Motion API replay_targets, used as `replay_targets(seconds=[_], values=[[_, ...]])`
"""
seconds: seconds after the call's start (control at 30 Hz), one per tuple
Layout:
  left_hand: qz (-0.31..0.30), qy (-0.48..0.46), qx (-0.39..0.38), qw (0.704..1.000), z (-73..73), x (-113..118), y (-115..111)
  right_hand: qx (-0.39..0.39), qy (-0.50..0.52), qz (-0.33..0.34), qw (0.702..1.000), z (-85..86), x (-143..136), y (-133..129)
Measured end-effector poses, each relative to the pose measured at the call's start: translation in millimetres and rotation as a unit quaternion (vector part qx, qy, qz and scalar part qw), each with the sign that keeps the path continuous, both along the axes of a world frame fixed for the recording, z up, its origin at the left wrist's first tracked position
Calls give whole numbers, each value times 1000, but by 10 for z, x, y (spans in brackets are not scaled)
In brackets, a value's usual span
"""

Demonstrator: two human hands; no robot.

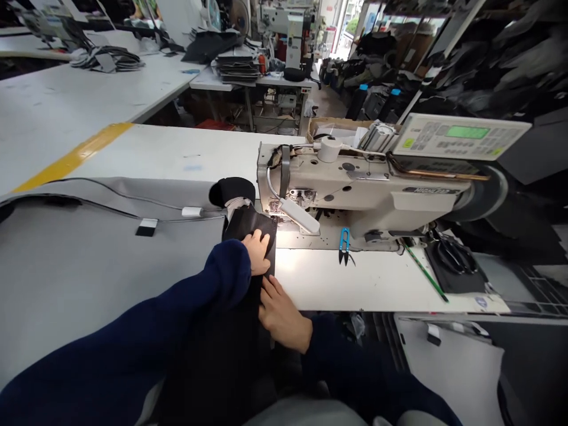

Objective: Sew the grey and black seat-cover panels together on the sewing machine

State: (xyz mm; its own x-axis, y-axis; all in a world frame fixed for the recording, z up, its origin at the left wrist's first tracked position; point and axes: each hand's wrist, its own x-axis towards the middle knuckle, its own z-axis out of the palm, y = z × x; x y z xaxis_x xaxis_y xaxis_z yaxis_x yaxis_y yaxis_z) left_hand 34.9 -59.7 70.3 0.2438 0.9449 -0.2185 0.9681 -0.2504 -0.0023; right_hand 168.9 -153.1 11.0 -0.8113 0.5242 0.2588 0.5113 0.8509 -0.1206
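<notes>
A long black fabric piece (248, 223) runs from my lap up to the needle area of a sewing machine (355, 183), along the right edge of a large grey panel (190, 248). My left hand (257, 251) presses on the black fabric just short of the needle, fingers bent and bunched against it. Lower down, my right hand (284, 313) grips the fabric's right edge; its thumb is partly hidden. A rolled black end (231, 192) stands up beside the machine head. White-and-black tabs (147, 227) sit along the grey panel's corded seam.
Blue thread snips (344, 244) lie on the machine bed. Right of them are a green stick (426, 273) and black-handled scissors (455, 253). A control panel (461, 136) tops the machine. Another grey piece (448, 361) lies lower right; stacked pieces (237, 68) stand behind.
</notes>
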Motion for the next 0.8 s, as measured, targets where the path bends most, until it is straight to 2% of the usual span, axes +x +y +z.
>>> replay_targets(seconds=[0.23,0.47,0.57,0.63,0.7,0.8], values=[[-9,50,-93,994,26,85,-20,14,-16,-14,1000,32,15,-29],[28,25,-80,996,61,214,149,-3,-33,-29,999,67,56,147],[42,6,-56,998,13,217,173,-31,-30,14,999,131,170,277],[37,-10,-35,999,-62,197,98,-69,13,57,996,168,302,389],[26,-41,8,999,-173,160,-22,-99,98,13,990,190,472,555],[11,-105,88,991,-357,94,-149,-81,186,-163,966,202,755,934]])
